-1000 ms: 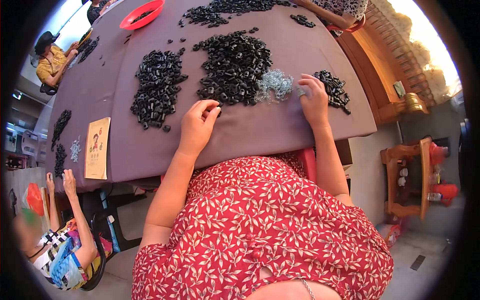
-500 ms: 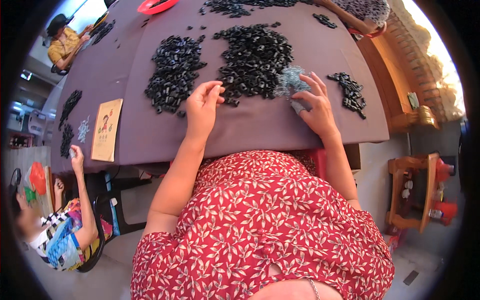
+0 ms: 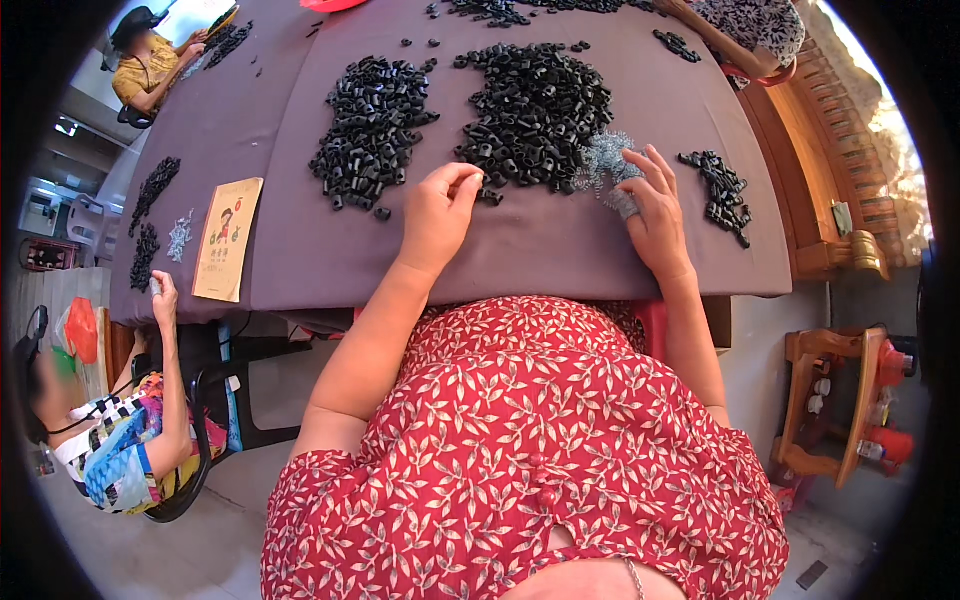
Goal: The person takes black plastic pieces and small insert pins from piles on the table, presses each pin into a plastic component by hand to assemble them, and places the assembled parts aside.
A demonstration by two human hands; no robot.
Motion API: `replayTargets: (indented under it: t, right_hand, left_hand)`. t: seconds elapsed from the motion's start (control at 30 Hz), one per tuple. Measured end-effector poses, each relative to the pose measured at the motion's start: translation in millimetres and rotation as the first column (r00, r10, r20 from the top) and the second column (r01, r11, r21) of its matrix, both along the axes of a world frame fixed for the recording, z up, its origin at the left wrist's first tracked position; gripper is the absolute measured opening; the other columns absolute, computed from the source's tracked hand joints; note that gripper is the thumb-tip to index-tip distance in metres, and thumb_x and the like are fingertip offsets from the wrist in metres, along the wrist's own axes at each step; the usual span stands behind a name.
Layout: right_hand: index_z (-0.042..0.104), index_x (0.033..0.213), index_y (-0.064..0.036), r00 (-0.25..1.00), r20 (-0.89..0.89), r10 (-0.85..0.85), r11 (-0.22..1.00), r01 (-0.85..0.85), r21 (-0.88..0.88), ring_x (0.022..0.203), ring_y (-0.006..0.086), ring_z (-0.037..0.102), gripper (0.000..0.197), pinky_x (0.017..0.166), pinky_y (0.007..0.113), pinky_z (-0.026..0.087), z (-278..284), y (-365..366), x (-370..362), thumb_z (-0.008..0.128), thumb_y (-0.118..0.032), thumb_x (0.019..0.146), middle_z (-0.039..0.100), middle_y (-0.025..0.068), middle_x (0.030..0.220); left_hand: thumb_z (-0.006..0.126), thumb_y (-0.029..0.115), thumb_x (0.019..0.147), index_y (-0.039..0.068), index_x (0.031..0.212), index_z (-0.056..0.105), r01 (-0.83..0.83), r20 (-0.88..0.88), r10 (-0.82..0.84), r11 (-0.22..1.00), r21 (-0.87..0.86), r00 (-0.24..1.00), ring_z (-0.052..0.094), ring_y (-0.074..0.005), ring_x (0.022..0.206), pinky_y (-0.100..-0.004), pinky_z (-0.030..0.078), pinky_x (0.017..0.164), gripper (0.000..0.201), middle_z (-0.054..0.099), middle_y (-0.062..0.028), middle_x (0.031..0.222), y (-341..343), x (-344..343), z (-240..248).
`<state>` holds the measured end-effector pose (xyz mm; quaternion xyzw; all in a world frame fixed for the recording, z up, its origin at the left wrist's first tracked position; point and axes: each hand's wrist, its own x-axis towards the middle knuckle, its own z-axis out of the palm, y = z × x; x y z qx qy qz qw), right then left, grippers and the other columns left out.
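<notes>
My left hand [image 3: 438, 218] is closed in a pinch just in front of the larger heap of small black plastic parts [image 3: 540, 115]. Whatever lies between its fingertips is too small to make out. Spread over a pile of small clear pieces [image 3: 606, 158], my right hand [image 3: 656, 215] has its fingers apart and a grey covering on its thumb. The clear pile touches the right side of the black heap. A second heap of black parts [image 3: 368, 130] lies farther left, beyond my left hand.
A smaller black heap [image 3: 722, 195] lies right of my right hand. On the left are a tan booklet [image 3: 228, 240] and a co-worker's hand [image 3: 165, 298] by small piles. Other people sit at the far corners. A purple-grey cloth [image 3: 330, 265] covers the table.
The whole view has shifted, so the table's things appear farther right. My left hand has turned inward, its pinch still closed. My right hand stays at the clear pieces.
</notes>
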<state>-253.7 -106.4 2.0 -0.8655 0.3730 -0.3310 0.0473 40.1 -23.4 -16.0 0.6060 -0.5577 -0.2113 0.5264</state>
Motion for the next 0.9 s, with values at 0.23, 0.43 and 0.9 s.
replayTargets:
  t: [0.23,0.43,0.9]
  right_hand:
    - [0.065,0.095,-0.0052,0.990,0.098,-0.103,0.994,0.106,-0.023,0.136,0.0361,0.042,0.029,0.111,0.044,0.036,0.4,-4.1,-6.9,0.059,0.005,0.068,0.060,0.0087,0.131]
    - [0.066,0.094,-0.0055,0.978,0.158,-0.134,0.991,0.134,0.009,0.134,0.0350,0.044,0.028,0.111,0.043,0.036,-2.9,-6.5,-12.1,0.060,0.005,0.069,0.061,0.0088,0.130]
    - [0.063,0.088,-0.0096,0.999,-0.046,0.019,0.993,-0.013,0.119,0.145,0.0393,0.025,0.026,0.116,0.047,0.029,9.6,5.2,-3.4,0.069,-0.004,0.063,0.048,0.0091,0.145]
  left_hand:
    - [0.066,0.015,0.092,0.002,0.101,0.069,-0.058,-0.277,0.034,0.995,-0.080,0.960,0.065,-0.0142,0.069,-0.0267,0.051,0.064,0.016,0.071,-0.0110,0.085,-3.0,1.2,5.4]
    - [0.068,0.014,0.091,0.001,0.099,0.069,-0.021,0.118,0.029,0.997,-0.072,0.993,0.065,-0.0171,0.066,-0.0297,0.051,0.062,0.016,0.070,-0.0112,0.084,-2.2,-8.9,5.8]
    - [0.057,-0.006,0.080,0.002,0.106,0.066,0.045,0.280,-0.037,0.999,-0.021,0.959,0.064,-0.0247,0.080,-0.0345,0.052,0.072,0.028,0.066,-0.0118,0.097,4.0,-5.3,9.2]
